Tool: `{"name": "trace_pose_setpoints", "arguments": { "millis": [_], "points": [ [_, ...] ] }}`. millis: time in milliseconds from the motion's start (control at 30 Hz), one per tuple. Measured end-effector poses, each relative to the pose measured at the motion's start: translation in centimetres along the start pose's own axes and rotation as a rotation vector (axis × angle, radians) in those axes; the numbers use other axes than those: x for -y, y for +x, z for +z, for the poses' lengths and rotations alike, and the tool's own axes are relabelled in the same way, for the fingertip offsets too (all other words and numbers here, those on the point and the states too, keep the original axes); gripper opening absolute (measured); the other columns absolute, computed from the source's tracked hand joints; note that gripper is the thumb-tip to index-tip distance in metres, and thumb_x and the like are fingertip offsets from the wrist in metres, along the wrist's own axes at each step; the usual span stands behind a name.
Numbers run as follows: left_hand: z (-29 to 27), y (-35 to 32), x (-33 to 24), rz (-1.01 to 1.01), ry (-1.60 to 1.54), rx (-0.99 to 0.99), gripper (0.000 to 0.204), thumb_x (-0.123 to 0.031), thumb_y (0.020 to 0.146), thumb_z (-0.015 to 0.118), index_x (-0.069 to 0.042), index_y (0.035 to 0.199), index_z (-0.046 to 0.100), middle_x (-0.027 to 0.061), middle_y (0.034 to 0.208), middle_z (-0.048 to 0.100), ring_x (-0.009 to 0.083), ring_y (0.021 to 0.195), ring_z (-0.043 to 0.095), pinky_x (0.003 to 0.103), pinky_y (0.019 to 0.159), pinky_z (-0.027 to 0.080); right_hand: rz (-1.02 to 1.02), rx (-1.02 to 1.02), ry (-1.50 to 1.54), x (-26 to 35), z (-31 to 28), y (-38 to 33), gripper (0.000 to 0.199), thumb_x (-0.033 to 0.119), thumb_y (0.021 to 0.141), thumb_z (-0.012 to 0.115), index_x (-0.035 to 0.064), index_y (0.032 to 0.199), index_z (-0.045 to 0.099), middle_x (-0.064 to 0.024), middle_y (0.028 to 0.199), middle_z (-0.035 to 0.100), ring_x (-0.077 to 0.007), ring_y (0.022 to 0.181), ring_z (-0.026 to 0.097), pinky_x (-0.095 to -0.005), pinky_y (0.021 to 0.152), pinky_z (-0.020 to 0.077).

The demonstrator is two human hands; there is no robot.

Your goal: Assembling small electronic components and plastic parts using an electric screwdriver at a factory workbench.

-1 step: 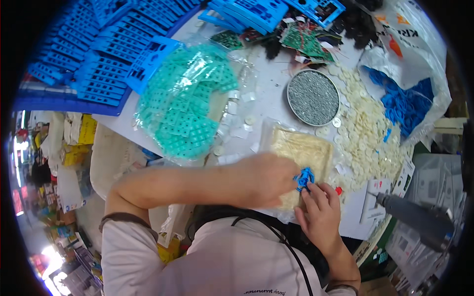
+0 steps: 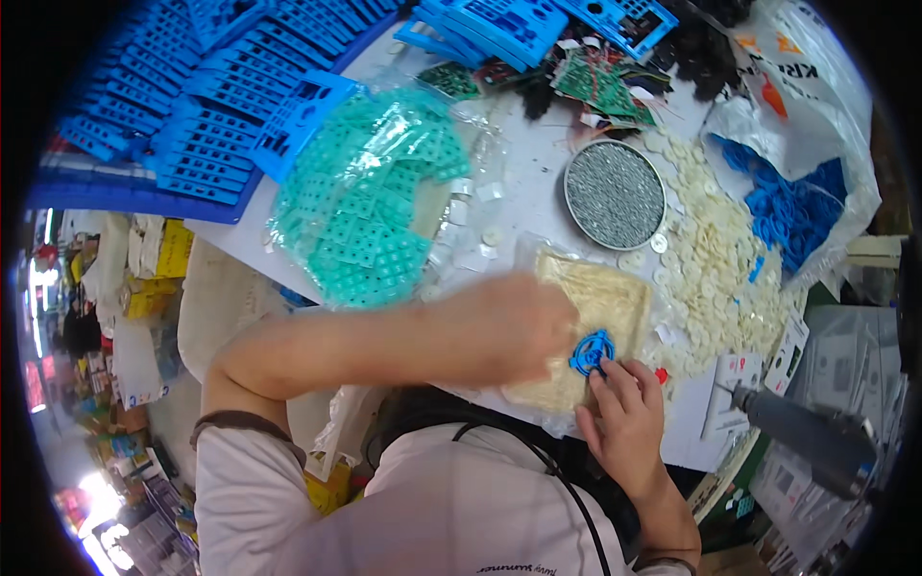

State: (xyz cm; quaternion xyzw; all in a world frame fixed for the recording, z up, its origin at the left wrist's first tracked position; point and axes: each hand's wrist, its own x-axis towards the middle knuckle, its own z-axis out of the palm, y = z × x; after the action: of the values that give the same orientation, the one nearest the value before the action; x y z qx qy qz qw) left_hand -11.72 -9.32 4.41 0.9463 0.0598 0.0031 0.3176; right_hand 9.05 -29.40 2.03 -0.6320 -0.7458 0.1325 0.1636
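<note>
A round blue plastic ring with small tabs [image 2: 592,353] lies on a cream-coloured pad wrapped in clear plastic [image 2: 615,293]. My right hand [image 2: 626,415] has bent fingers, with the index fingertip on the ring's near edge and the thumb held apart. Just left of the ring hovers my left hand [image 2: 523,326], its fingers curled and smeared by motion. Whether it holds anything cannot be seen. A small red piece [image 2: 662,375] rests beside my right fingers.
A round tin of small metal pieces [image 2: 615,195] stands beyond the pad. Whitish discs [image 2: 715,278] spread to its right, near a bag of blue parts [image 2: 797,197]. Bagged green pieces [image 2: 370,211], blue panels [image 2: 206,144] and circuit boards [image 2: 600,84] lie farther off. A power screwdriver [image 2: 807,427] is at right.
My left hand has drawn slightly up and away from the blue ring, which now shows more fully. My right hand has hardly moved.
</note>
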Motion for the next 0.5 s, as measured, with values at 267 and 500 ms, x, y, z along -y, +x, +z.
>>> {"name": "trace_pose_setpoints", "arguments": {
  "millis": [267, 500],
  "points": [
    [-17.5, -1.6, 18.5, -0.577, 0.499, -0.849, 0.030, -0.032, 0.091, 0.071, -0.002, 0.093, 0.074, 0.0139, 0.079, 0.072, 0.0283, 0.073, 0.070, 0.040, 0.068, 0.056, 0.020, -0.114, 0.107, -0.4, 1.3, -0.1, 0.040, 0.010, 0.074, 0.080, 0.0007, 0.111, 0.070, -0.0153, 0.124, 0.063, -0.0404, 0.115, 0.055, -0.0478, 0.098, 0.0481],
    [-21.2, 8.0, 26.2, -0.889, 0.642, -0.530, 0.039, -0.039, 0.087, 0.072, -0.004, 0.105, 0.078, 0.0193, 0.105, 0.076, 0.0370, 0.098, 0.073, 0.047, 0.089, 0.057, 0.050, -0.121, 0.133, 0.0, 1.1, 0.2, 0.037, 0.009, 0.074, 0.080, 0.0036, 0.109, 0.071, -0.0154, 0.121, 0.063, -0.0394, 0.113, 0.057, -0.0468, 0.097, 0.0493]
  ]
}}
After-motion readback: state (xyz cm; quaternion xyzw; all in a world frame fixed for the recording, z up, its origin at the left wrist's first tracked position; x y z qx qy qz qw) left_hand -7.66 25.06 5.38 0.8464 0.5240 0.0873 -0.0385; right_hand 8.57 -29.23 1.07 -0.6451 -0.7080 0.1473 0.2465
